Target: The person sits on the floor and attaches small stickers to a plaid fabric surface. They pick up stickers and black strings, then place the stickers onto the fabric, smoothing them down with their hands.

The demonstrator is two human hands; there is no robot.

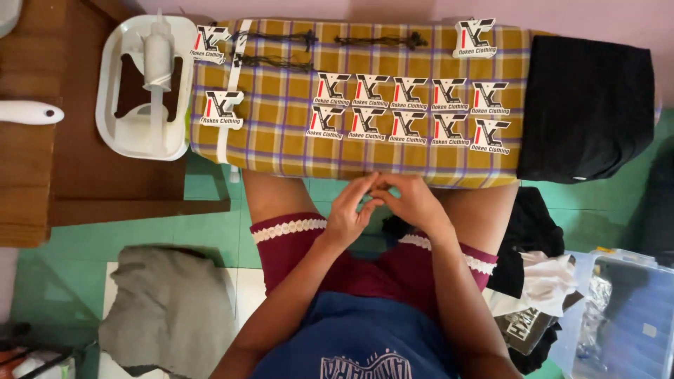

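hands joined at the near edge of a checked ironing board laid out with clothing tags

figure: head view, looking down at a seated person. the left hand [349, 214] and right hand [411, 202] meet just below the near edge of the ironing board [281, 151], over the lap. the fingertips of both hands are drawn together and touch one another, as if pinching something very small between them; whatever lies in that pinch is too small to make out, so it cannot be told whether either hand actually holds a thing. neither hand touches the board.

on the board, ten printed card tags [409, 112] lie in two neat rows of five, well within reach just beyond the hands. three more tags [223, 107] lie apart, two near the left end and one at the far right edge. bundles of dark strings [379, 41] rest along the far edge. a folded black garment [586, 105] covers the right end of the board, and a white iron rest [144, 88] sits at the left end.

judged from this layout, the step in hand looks like fine finger work on a small item between tags, with the rows already set out. a next move would call for parting the fingertips and reaching forward over the board edge without disturbing the rows.
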